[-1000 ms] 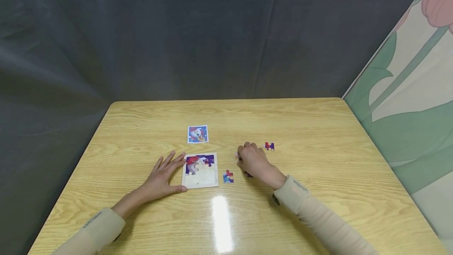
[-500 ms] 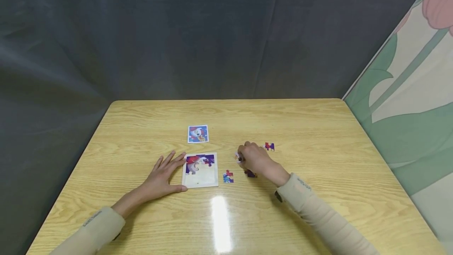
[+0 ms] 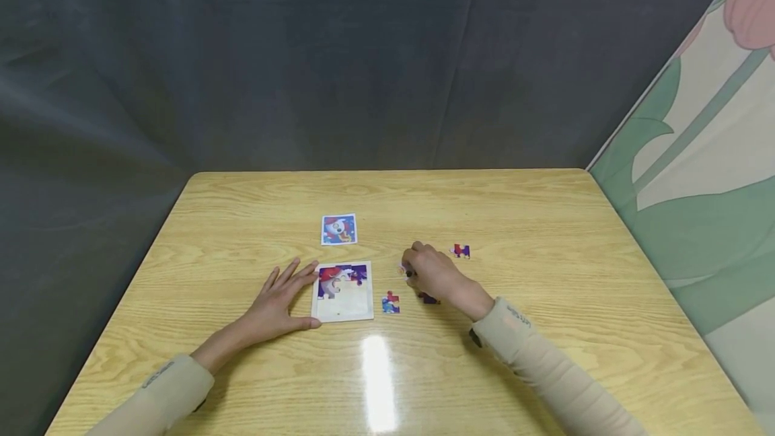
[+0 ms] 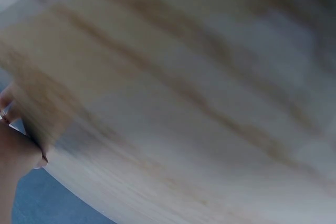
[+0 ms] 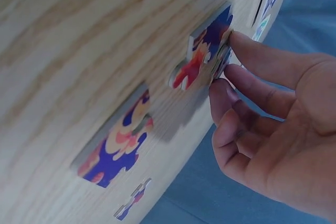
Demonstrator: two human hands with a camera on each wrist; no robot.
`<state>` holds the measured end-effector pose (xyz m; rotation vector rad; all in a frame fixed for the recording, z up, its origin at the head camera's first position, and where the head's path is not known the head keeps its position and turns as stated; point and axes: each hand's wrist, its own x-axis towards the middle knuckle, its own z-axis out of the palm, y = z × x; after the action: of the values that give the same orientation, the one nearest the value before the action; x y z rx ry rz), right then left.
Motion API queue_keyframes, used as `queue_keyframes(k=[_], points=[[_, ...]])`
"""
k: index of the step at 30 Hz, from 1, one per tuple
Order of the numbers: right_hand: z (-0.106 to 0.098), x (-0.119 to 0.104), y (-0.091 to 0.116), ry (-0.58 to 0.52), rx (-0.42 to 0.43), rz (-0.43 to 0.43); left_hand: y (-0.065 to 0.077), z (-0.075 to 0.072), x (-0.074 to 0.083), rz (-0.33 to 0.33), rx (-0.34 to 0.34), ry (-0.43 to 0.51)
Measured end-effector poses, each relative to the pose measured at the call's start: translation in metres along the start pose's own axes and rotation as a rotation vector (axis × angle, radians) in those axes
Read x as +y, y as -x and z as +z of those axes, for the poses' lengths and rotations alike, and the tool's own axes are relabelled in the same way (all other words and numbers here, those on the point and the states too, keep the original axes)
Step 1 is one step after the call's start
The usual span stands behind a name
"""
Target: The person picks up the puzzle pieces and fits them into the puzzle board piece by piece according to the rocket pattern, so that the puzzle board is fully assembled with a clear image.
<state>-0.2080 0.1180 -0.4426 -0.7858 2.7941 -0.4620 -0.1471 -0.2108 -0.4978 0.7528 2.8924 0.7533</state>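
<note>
My left hand (image 3: 275, 305) lies with spread fingers at the left side of a white-framed puzzle tray (image 3: 342, 320), thumb and fingertips right at its edge. Joined pieces fill the tray's top and left part. In the left wrist view only a bit of this hand (image 4: 18, 150) shows. To the tray's right, my right hand (image 3: 436, 278) pinches a jigsaw piece (image 5: 222, 62) between thumb and fingers, just above the tabletop. Beside it lies a purple and red jigsaw piece (image 5: 207, 43). Most of the held piece is hidden by the fingers.
A blue and red jigsaw piece (image 3: 390, 302) lies between the tray and the right hand. Another piece (image 3: 461, 251) sits farther back, and a dark one (image 3: 430, 298) shows partly under the hand. A square picture card (image 3: 339, 229) lies behind the tray on the wooden table (image 3: 242, 221).
My right hand has shifted slightly, and the pinched piece has come into view at its fingertips, a little nearer the tray. The left hand and the tray have stayed put.
</note>
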Motion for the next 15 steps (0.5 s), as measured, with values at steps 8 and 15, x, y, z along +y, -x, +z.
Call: queue_keyframes(k=[8, 15], points=[[0.0000, 0.0001, 0.0002, 0.022, 0.032, -0.042, 0.0001, -0.0008, 0.0012, 0.006, 0.002, 0.001], [-0.0014, 0.0007, 0.0011, 0.047, 0.016, -0.107, -0.0001, -0.0008, 0.0010, 0.002, 0.000, 0.003]])
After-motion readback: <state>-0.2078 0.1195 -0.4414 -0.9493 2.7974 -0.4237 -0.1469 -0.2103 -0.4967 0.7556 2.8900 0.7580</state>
